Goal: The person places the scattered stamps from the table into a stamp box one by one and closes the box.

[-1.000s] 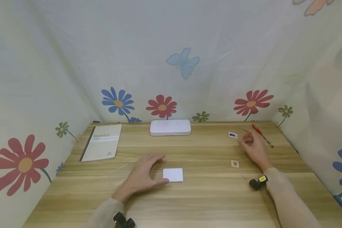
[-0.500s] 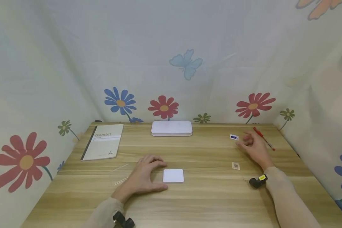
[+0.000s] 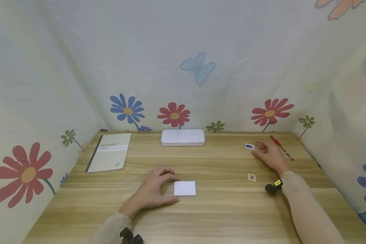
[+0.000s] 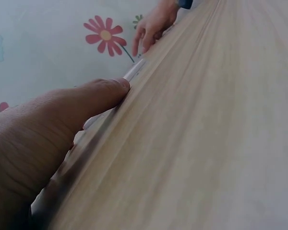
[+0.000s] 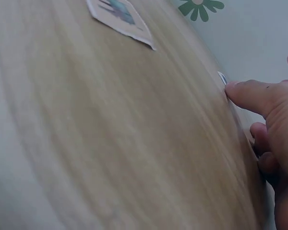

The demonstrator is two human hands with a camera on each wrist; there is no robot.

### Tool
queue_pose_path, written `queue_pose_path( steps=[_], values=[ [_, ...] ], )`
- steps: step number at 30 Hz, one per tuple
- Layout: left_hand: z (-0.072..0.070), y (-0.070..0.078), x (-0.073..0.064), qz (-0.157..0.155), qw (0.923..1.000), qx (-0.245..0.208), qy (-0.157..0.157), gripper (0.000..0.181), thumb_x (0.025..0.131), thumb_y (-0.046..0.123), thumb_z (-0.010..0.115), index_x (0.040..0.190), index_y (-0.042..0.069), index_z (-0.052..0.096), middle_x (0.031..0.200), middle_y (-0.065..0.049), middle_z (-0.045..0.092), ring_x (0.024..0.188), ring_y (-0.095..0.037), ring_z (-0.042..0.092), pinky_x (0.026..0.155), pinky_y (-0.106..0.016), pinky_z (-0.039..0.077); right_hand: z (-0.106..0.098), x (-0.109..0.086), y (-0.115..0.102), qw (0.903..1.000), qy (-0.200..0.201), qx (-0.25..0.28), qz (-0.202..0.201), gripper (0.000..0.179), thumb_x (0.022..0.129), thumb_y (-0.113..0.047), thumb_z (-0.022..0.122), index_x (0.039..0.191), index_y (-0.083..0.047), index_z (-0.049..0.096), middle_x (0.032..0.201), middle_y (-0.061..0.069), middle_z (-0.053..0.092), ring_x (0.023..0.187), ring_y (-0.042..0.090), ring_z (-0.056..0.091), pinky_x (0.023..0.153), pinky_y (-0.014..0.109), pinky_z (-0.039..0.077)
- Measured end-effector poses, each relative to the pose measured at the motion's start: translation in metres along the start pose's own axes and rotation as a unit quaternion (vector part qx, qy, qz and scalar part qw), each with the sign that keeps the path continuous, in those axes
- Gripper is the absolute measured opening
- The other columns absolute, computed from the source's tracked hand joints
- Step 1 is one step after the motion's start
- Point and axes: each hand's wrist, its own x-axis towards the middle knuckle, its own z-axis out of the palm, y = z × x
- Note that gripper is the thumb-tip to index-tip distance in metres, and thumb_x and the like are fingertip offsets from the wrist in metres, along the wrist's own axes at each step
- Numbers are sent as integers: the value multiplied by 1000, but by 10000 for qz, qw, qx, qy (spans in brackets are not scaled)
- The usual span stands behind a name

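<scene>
In the head view my left hand (image 3: 154,188) rests on the table with thumb and fingers spread, just left of a small white card (image 3: 184,188). Its thumb (image 4: 103,93) lies straight beside the card in the left wrist view. My right hand (image 3: 271,156) reaches to a small blue-and-white postage stamp (image 3: 249,146) lying flat. Thumb and forefinger sit at the stamp's right edge. From the right wrist, the thumb (image 5: 249,93) seems to touch this stamp (image 5: 222,78); the other fingers are loosely bent. A second, beige stamp (image 3: 251,177) lies nearer, below the right hand.
A red pen (image 3: 282,148) lies right of the right hand. At the back stands a flat white case (image 3: 183,137). A notebook (image 3: 109,152) lies at the far left. Thin clear strips (image 3: 129,194) lie beside the left hand. Flower-printed cloth (image 3: 195,95) encloses the table.
My right hand has shifted slightly left, bringing thumb and forefinger to the blue stamp's edge. My left thumb has slid off the card's lower left corner, a little toward me.
</scene>
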Motion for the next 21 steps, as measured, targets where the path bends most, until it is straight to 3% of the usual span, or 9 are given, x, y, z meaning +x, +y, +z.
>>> queue_pose_path(
  steps=[4, 11, 21],
  values=[
    [0, 1, 0, 16, 10000, 23, -10, 62, 82, 65, 93, 132, 31, 77, 144, 2, 64, 140, -22, 51, 121, -59, 36, -1, 3, 0, 9997, -154, -205, -8, 57, 107, -33, 76, 152, 1, 62, 140, 31, 71, 120, 49, 72, 104, 67, 54],
    [1, 1, 0, -12, 10000, 23, -9, 59, 84, 64, 92, 131, 32, 77, 145, 2, 63, 141, -23, 51, 120, -59, 36, 0, 8, -2, 9989, -138, -401, 179, 49, 109, -33, 73, 148, -3, 68, 136, 30, 73, 123, 50, 71, 104, 69, 50],
    [2, 0, 0, -66, 10000, -11, -43, 57, 83, 63, 93, 130, 34, 77, 145, 3, 63, 141, -22, 50, 120, -59, 36, 12, 7, -3, 9982, 522, -262, 151, 33, 105, -26, 80, 132, -6, 80, 125, 23, 79, 111, 44, 75, 94, 59, 52]
  ],
)
